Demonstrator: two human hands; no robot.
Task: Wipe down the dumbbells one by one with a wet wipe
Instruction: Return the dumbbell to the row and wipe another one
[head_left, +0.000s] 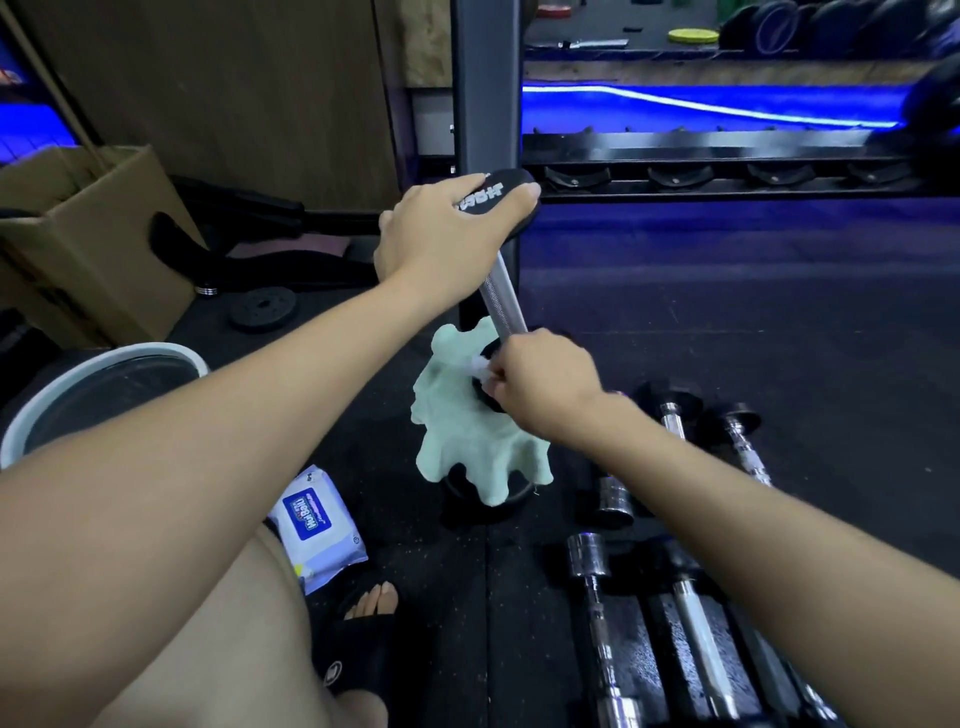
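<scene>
One dumbbell is under treatment; several more lie on the floor at the right. From left to right: a brown cardboard box (93, 234), a round white-rimmed bin (104, 384), and a white soft pack of wet wipes with a blue label (319, 525) lying flat on the dark rubber floor (727, 322) beside the person's sandalled foot. At centre, a black-headed dumbbell with a knurled steel handle (501, 296) stands tilted, its lower head resting on a pale green crumpled cloth (467, 431) draped over a dark round object beneath. The left hand (441, 234) grips the upper head, fingers curled over its edge, steadying it. The right hand (540, 384) pinches a small white wet wipe (480, 366) against the lower head near the foot of the handle; the grip is closed on the wipe. At right, a row of chrome-and-black dumbbells (691, 623) lies on the floor, near but apart from the cloth. Judged from this arrangement, the task is in progress: one dumbbell is being wiped, and which of the floor dumbbells are finished cannot be told.
</scene>
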